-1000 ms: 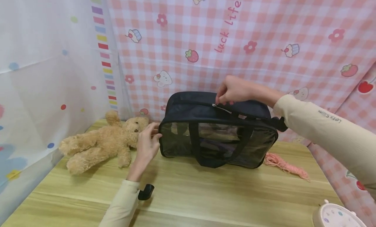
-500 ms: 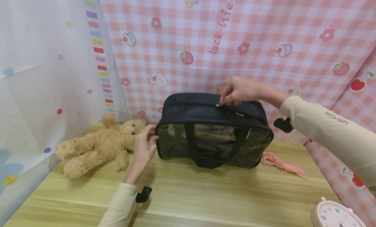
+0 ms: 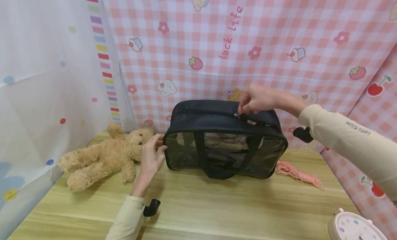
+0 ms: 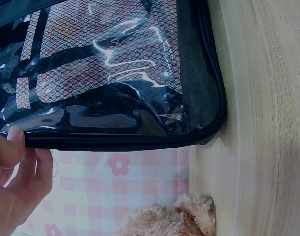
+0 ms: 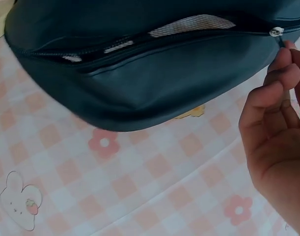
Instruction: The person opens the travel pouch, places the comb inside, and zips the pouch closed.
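A black bag [image 3: 186,153] with clear front panel and dark strap stands upright on the wooden table. My left hand [image 3: 152,157] pinches its left edge, thumb in front and fingers behind, as the left wrist view shows. Above the bag's top, my right hand [image 3: 262,98] pinches the pull of the metal zip slider [image 5: 276,32]. To the slider's right in the head view, the zip still gapes, and mesh [image 5: 194,25] shows through the gap in the right wrist view. Left of the slider the zip is joined. Contents behind the clear panel are hard to make out.
A tan teddy bear [image 3: 108,155] lies left of the bag, close to my left hand. A bundle of pink cord [image 3: 297,174] lies at the bag's right. A white clock [image 3: 353,229] is at the front right. Checked cloth [image 3: 173,50] hangs behind.
My right hand has drawn the zip slider rightward along the bag's top, and the gap is shorter. My left hand keeps its grip on the left edge. The head view has shifted slightly.
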Action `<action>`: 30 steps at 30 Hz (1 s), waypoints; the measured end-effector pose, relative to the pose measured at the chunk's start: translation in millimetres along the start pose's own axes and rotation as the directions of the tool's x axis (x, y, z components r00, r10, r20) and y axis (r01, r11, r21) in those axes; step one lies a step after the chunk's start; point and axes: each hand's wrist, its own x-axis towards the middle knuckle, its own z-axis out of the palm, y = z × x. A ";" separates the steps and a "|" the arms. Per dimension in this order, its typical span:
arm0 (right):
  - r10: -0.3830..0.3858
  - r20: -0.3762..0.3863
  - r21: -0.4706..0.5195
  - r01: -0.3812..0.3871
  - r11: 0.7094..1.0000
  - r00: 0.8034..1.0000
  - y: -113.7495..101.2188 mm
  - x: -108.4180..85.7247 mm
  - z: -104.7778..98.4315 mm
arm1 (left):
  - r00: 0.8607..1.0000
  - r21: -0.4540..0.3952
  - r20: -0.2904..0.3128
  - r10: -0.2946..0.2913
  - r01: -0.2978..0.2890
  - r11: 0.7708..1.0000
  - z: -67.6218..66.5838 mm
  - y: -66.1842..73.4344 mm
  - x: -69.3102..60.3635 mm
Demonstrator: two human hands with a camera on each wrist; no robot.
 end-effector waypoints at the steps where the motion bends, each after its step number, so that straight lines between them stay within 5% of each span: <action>1: 0.003 0.003 -0.012 -0.003 1.000 1.000 1.8 -1.6 0.0 | 1.000 -0.001 0.001 0.000 0.000 1.000 0.2 0.1 -0.1; 6: 0.047 0.003 -0.031 -0.047 0.998 0.999 16.2 -13.1 -0.7 | 1.000 -0.005 -0.006 0.013 -0.013 1.000 1.0 -0.4 0.2; 14: 0.084 -0.057 0.089 -0.079 0.993 0.995 51.8 -45.9 1.7 | 0.996 0.016 -0.038 0.077 -0.077 0.997 4.7 -3.4 -2.3; 30: 0.212 -0.177 0.250 -0.164 0.954 0.961 116.2 -96.7 26.8 | 1.000 0.011 -0.011 0.016 -0.016 1.000 -0.7 0.8 -0.9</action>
